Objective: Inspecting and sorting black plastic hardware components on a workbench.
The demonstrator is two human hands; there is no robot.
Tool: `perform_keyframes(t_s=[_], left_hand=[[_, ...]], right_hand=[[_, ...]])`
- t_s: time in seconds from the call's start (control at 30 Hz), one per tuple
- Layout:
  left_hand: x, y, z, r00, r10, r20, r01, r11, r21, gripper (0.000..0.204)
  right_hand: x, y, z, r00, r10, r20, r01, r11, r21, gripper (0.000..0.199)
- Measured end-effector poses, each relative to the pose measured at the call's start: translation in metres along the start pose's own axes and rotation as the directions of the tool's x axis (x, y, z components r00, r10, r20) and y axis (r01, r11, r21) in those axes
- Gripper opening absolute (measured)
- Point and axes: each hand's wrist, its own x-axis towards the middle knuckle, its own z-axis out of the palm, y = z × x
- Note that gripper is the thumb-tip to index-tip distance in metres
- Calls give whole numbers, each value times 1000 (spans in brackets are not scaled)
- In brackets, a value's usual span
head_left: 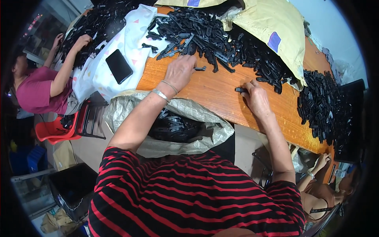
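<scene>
My left hand (181, 71) rests on the orange wooden table (215, 93) at the near edge of a big heap of small black plastic parts (213, 35), fingers pinching one black part (200, 68). It wears bracelets at the wrist. My right hand (256, 96) lies further right on the table, fingertips closed on another small black part (240, 90). An open woven sack (205, 122) holding more black parts hangs at the table edge between my arms.
A black phone (119, 66) lies on a white patterned cloth (130, 39) to the left. A person in a pink top (37, 93) works at the far left by a red stool (59, 130). Another black pile (323, 106) and another person's hand (321, 161) are at right.
</scene>
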Motion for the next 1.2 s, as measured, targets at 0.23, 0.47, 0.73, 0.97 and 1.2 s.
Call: perform_keyframes(t_s=[0.23,0.47,0.73,0.97,1.2], left_hand=[[-11,30,-26,975,-204,86,217,813,-540,17],[-34,52,-38,932,-311,185,224,95,-970,19],[-47,70,-37,821,-456,344,172,-376,-910,35],[-41,68,-37,832,-535,146,89,-132,-987,36],[-41,74,-43,851,-524,35,71,49,-996,39]], right_hand=[[27,-64,-5,985,39,-170,49,874,484,17],[42,-100,-7,986,-40,-164,137,761,634,19],[28,-115,4,986,38,-162,101,638,763,19],[31,-119,-3,960,-62,-273,215,789,575,19],[32,-120,-2,956,-68,-285,227,787,574,21]])
